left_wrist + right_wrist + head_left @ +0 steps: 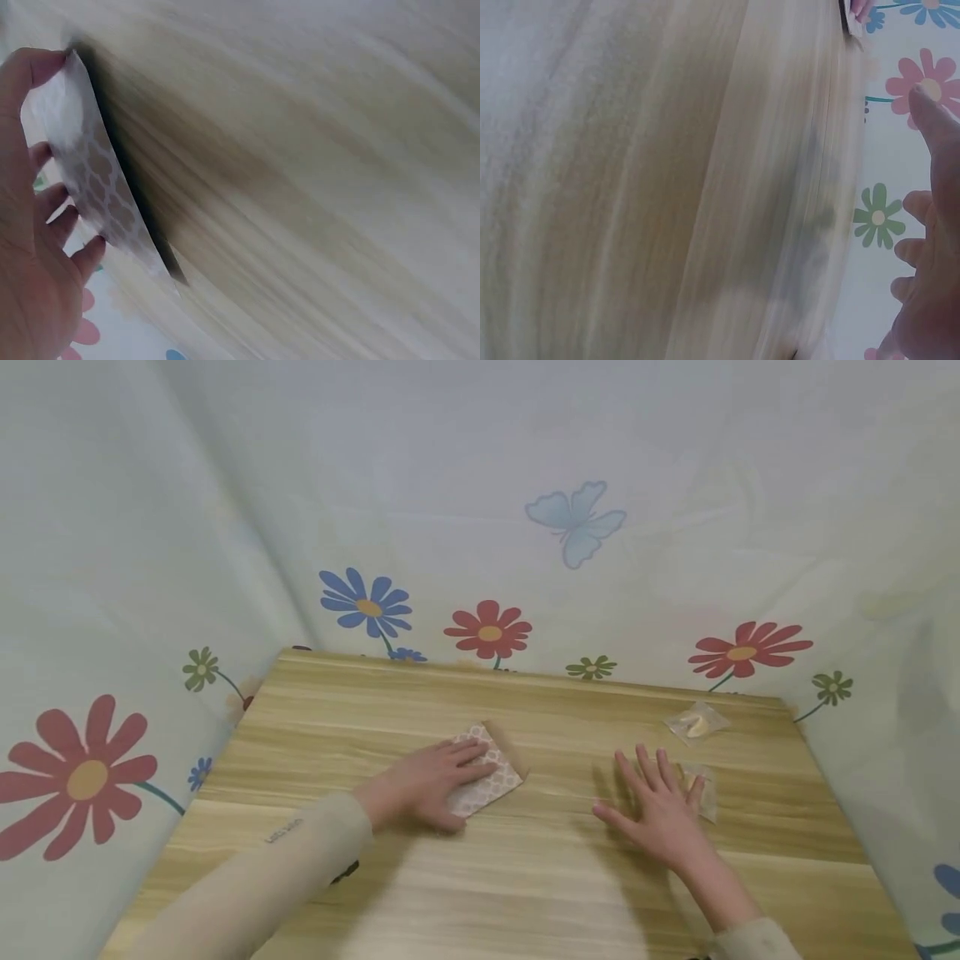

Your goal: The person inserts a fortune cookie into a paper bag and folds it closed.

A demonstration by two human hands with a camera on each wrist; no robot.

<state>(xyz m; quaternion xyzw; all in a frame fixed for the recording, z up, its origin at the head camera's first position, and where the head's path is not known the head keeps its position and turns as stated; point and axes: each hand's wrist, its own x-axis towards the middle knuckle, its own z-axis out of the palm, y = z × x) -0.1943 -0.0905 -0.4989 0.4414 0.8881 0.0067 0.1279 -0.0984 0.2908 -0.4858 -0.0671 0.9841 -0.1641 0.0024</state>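
Observation:
In the head view my left hand [433, 781] lies over a flat square piece [491, 783] with a pale pink-and-white lattice pattern. Its fingers stretch across the top and the thumb points along the near edge. From the left wrist, the thumb tip touches one corner of the patterned square [101, 169], the fingertips are at its side, and a dark shadow runs along its near edge. My right hand [660, 814] is spread over the table with nothing held. Just beside its little finger is a small clear packet [707, 793], partly hidden by the hand.
Another clear packet [696, 724] with a pale yellowish piece inside lies near the back right corner of the wood-grain table [570, 893]. A fabric backdrop [420, 468] printed with flowers and a butterfly rises behind the table and along its sides.

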